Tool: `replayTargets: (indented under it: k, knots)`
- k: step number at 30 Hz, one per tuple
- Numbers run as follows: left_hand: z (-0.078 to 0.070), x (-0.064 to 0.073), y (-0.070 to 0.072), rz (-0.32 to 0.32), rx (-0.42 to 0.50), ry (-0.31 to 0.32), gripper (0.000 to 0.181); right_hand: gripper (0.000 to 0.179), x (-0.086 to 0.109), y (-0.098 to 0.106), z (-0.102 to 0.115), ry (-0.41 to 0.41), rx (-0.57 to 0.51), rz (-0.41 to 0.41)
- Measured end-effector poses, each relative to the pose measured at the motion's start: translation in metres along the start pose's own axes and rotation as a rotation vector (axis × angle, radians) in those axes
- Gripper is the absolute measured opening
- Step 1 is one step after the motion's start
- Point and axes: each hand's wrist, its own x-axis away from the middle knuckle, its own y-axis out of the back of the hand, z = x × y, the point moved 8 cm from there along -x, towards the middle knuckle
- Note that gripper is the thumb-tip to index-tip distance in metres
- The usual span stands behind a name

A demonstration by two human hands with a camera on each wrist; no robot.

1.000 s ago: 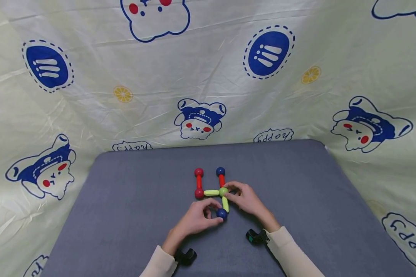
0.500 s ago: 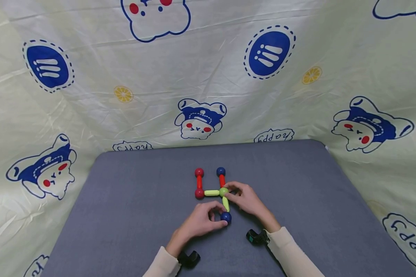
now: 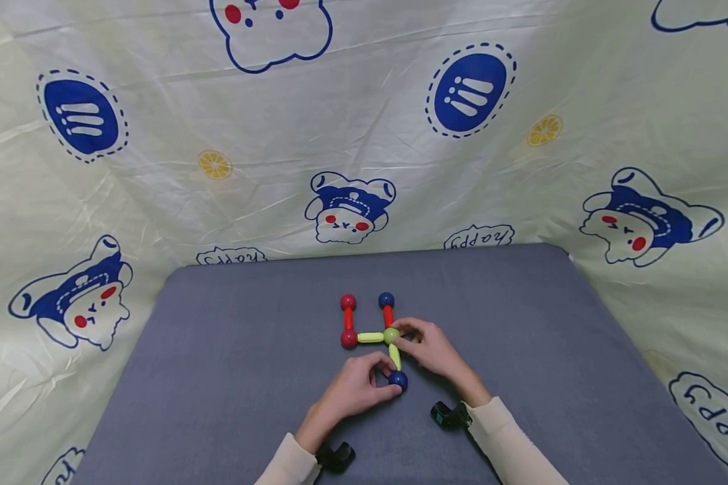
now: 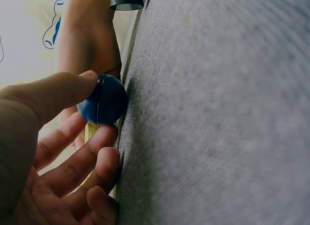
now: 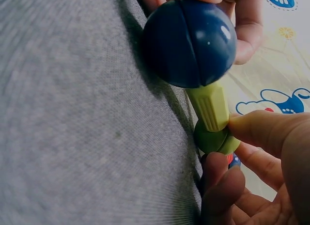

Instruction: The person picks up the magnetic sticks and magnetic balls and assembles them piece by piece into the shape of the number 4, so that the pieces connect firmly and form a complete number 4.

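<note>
My left hand (image 3: 358,387) pinches a glossy blue ball (image 4: 104,100) between thumb and fingers, low over the cloth. The ball sits at the near end of a yellow-green rod (image 5: 209,106). At that rod's far end is a green ball (image 3: 391,336), which my right hand (image 3: 431,347) pinches from the right. From the green ball, a second yellow-green rod (image 3: 371,337) runs left to a red ball (image 3: 348,338). A red rod (image 3: 389,316) leads away from it to another blue ball (image 3: 386,300). Another red rod (image 3: 348,320) joins the near red ball to a far red ball (image 3: 348,302).
The pieces lie on a table covered in grey cloth (image 3: 236,377). Behind and beside it hangs a pale sheet (image 3: 364,135) printed with cartoon figures. Black wrist cameras, one near the left sleeve (image 3: 338,458), sit on both wrists.
My left hand has moved slightly right with the near blue ball, bringing it in line with the end of the yellow-green rod. My right hand stays at the green ball.
</note>
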Motion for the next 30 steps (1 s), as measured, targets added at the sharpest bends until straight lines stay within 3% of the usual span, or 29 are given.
replayTargets:
  k: [13, 19, 24, 30]
  knots:
    - [0.000, 0.001, 0.002, 0.000, 0.025, 0.010, 0.028, 0.028, 0.001, 0.001, 0.001, -0.015, -0.006, -0.005]
    - [-0.001, 0.004, 0.007, -0.008, 0.061, -0.022, 0.029, 0.027, 0.001, 0.001, 0.001, -0.010, 0.000, -0.007]
    - [0.003, 0.010, 0.024, -0.070, 0.062, -0.040, 0.028, 0.026, 0.000, 0.001, 0.001, -0.011, 0.001, 0.002]
    - [0.017, 0.011, 0.056, -0.187, 0.065, -0.029, 0.028, 0.027, -0.001, 0.001, 0.001, -0.019, 0.014, 0.007]
